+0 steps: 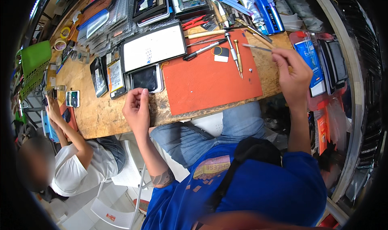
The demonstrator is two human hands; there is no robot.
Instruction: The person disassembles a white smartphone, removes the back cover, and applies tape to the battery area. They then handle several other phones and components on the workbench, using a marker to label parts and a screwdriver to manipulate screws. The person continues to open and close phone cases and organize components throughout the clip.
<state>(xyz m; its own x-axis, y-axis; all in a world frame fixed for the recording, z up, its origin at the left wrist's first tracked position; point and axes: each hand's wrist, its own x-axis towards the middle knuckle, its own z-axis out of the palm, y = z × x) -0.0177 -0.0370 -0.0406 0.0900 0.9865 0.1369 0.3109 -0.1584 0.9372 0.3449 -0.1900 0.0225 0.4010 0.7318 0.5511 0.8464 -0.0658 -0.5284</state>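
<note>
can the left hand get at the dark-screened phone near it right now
Probably yes: the left hand is close to the near end of the phone, with nothing visible blocking it and no object showing in its grasp. The white-faced panel seems to overlap only the far end.

The right hand [297, 73] held a thin tool [257, 48] between its fingers [284, 54] over the right of the desk [268, 74]. The left hand [136, 108], fingers curled, was at the front edge beside a phone [144, 79]. Two screwdrivers [239, 58] lay on the orange mat [202, 86].
</note>
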